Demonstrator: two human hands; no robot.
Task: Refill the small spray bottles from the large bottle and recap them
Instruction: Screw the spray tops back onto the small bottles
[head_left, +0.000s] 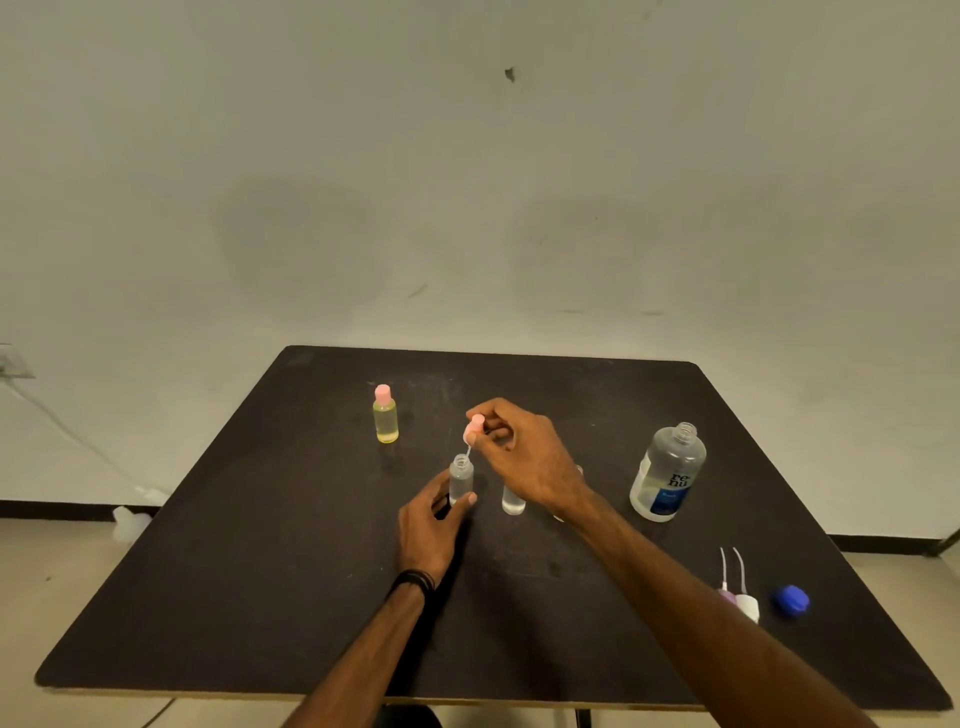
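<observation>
Third small bottle (566, 493) mostly hidden behind right hand (524, 457). Right grip pinching pink spray cap (474, 427), thin tube entering clear cylindrical bottle (461, 478); left hand (431, 525) grip wrapped round it, frame centre.

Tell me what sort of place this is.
Probably a bare room set up as a plain workspace, not a kitchen or lab: a dark table against a scuffed blank wall, with a wall outlet and trailing cable.
</observation>
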